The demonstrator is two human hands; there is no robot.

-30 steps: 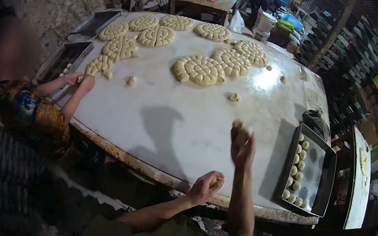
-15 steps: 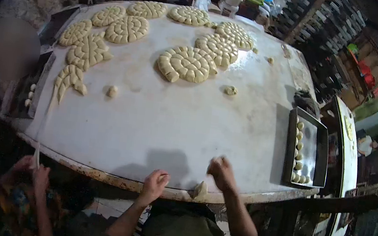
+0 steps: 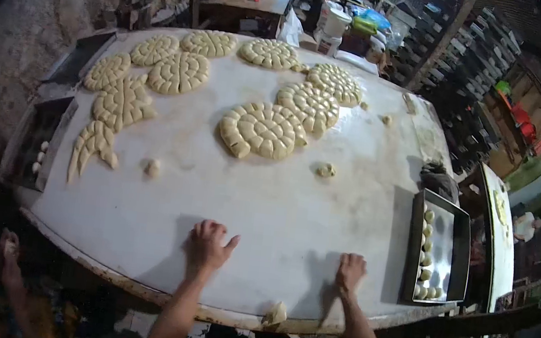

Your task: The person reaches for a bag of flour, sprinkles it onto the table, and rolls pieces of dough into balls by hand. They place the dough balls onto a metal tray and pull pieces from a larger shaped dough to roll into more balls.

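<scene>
From where I stand, the worry is the pale dough lump [image 3: 276, 314] sitting right at the near edge of the table [image 3: 267, 202]: if the left forearm [image 3: 175, 312] or the right forearm [image 3: 362, 330] swung inward and brushed it, it could tip off. Pressing too hard or unevenly could also squash any dough under the palms, or make it stick. As for the fingers, the left hand [image 3: 209, 247] lies beyond the lump and to its left, fingers bent and slightly parted, thumb out sideways; the right hand [image 3: 351, 272] lies beyond the lump and to its right, fingers curled downward. Whether either hand covers or grips any dough I can't tell, because the backs of the hands hide it. The lump itself is between the forearms, apart from all the fingers. Farther right of the lump stands a metal tray [image 3: 447, 239] with small dough balls [image 3: 426, 275], and well beyond the lump lies a big dough round [image 3: 265, 130].
</scene>
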